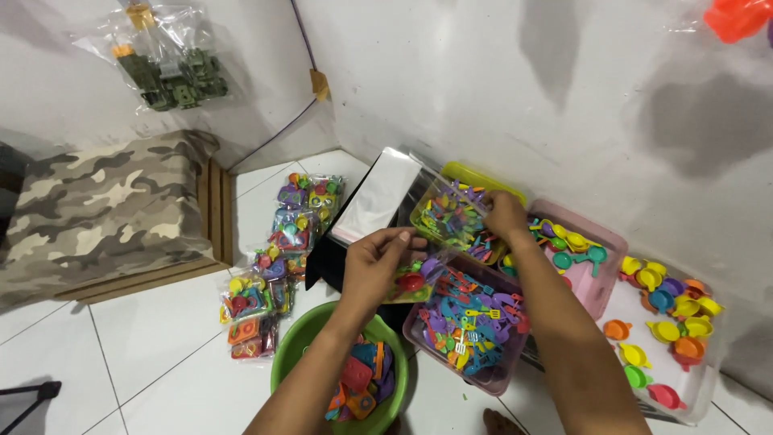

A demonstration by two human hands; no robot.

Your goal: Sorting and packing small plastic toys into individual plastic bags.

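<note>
The left hand's (372, 262) fingers pinch a small clear bag (412, 280) of toy pieces over the pink tray (419, 334), mid-fill by my reckoning, while the right hand (505, 214) curls closed on pieces in the yellow tray (475, 174), next needing them dropped into the bag's mouth.

White tiled floor (145, 338) carries everything. Green basin (291, 354) of flat coloured pieces at near edge. Pink tray (419, 342) of toy utensils just beside it. Yellow tray (475, 175), second pink tray (600, 282), white tray (700, 387) against wall. Filled toy packets (266, 282) lie in row. Camouflage cushion on wooden crate (213, 213) well apart.
</note>
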